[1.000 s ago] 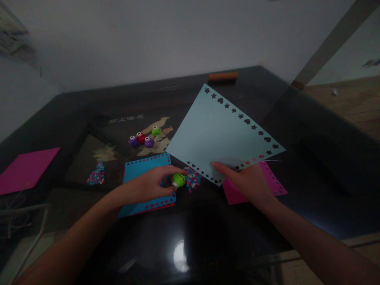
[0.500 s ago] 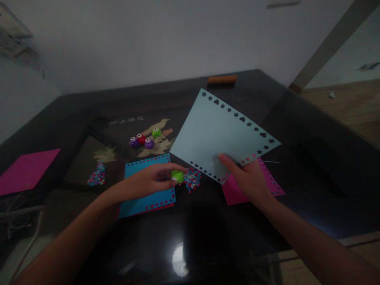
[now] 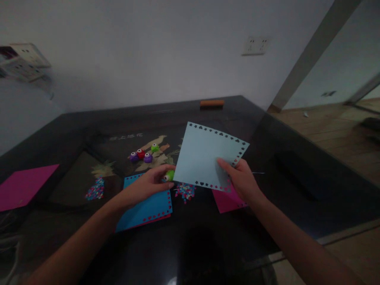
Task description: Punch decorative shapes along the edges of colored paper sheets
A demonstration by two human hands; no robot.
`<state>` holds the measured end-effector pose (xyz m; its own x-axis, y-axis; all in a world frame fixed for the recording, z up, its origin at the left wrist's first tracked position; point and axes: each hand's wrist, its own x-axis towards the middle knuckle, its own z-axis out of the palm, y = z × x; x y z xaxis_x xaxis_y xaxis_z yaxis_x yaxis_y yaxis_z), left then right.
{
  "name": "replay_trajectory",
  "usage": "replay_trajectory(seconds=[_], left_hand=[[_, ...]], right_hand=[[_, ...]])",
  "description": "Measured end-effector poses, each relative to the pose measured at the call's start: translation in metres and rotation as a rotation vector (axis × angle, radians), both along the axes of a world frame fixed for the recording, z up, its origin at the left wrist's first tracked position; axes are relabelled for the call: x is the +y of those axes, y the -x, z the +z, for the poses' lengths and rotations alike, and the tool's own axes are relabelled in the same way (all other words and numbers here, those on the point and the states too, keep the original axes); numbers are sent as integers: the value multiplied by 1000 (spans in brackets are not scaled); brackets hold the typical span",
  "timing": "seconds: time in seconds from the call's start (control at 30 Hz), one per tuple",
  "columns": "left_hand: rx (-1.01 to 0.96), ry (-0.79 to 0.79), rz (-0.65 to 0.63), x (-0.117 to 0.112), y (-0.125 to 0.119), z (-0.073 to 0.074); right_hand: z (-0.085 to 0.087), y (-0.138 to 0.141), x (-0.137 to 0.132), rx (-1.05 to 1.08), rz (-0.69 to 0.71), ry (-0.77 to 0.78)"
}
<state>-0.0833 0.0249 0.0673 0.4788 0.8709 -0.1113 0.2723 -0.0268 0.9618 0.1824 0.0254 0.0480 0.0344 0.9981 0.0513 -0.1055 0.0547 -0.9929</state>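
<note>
Between the fingers of my left hand (image 3: pixel 150 185) is a green paper punch (image 3: pixel 169 175) with a white eye on it, close to the left corner of a pale blue paper sheet (image 3: pixel 204 154). Whether punch and sheet touch I cannot tell. My right hand (image 3: pixel 242 177) pinches the sheet's lower right edge, thumb on top. Punched stars and hearts line the sheet's top, right and bottom edges. A bright blue sheet (image 3: pixel 148 208) with a punched border lies under my left hand. Below the pale sheet spreads a pile of paper confetti (image 3: pixel 185 192).
Several more punches (image 3: pixel 140 153) in purple, red and green stand behind my left hand. A pink sheet (image 3: pixel 227 201) lies under the right hand, another pink sheet (image 3: pixel 28 186) far left. More confetti (image 3: pixel 95 190) lies left; an orange-brown roll (image 3: pixel 211 103) rests at the back of the dark table (image 3: pixel 190 253).
The pale blue sheet has turned and come lower and left, its left corner now beside the green punch. My view has tilted up, showing more wall.
</note>
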Motion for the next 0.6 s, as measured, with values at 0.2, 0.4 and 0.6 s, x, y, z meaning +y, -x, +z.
replay_trajectory(seconds=[0.2, 0.4, 0.6], left_hand=[[114, -27, 56, 0, 1, 1], [189, -9, 30, 0, -2, -10], [150, -38, 16, 5, -29, -17]], right_hand=[[17, -44, -2, 49, -4, 118], [-2, -104, 11, 275, -364, 173], [-3, -107, 12, 313, -413, 215]])
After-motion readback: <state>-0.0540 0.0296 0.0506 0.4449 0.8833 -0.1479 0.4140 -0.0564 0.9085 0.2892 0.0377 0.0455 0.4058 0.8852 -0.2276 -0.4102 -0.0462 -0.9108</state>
